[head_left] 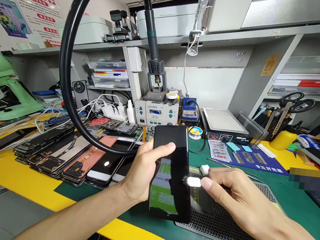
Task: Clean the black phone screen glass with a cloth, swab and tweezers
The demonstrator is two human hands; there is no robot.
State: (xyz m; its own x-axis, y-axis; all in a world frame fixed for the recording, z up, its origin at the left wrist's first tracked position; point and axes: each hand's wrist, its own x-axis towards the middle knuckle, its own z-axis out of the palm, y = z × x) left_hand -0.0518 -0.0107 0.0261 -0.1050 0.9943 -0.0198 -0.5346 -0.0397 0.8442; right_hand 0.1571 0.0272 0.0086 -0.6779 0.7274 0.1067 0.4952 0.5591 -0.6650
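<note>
My left hand (pixel 143 168) is closed around the left side of a black smartphone (pixel 175 175), its thumb resting on the glossy front. The phone is held up and tilted above the bench, and its screen mirrors green and white shapes. Between the thumb and fingers of my right hand (pixel 235 194) is a small white brush (pixel 193 182). Its dark bristles are at the phone's right edge; I cannot tell if they touch. A small white piece (pixel 204 169) shows just beyond my right fingers. Beneath both hands lies a dark perforated mat (pixel 231 228).
Stacks of phones and screens (pixel 79 153) lie at the left. A black hose (pixel 65 59) arches over them. Behind stands a soldering station (pixel 156 114), with a hot plate (pixel 225 125) to its right. Tweezers (pixel 235 167), a yellow bottle (pixel 283 140) and scissors (pixel 297 103) are at the right.
</note>
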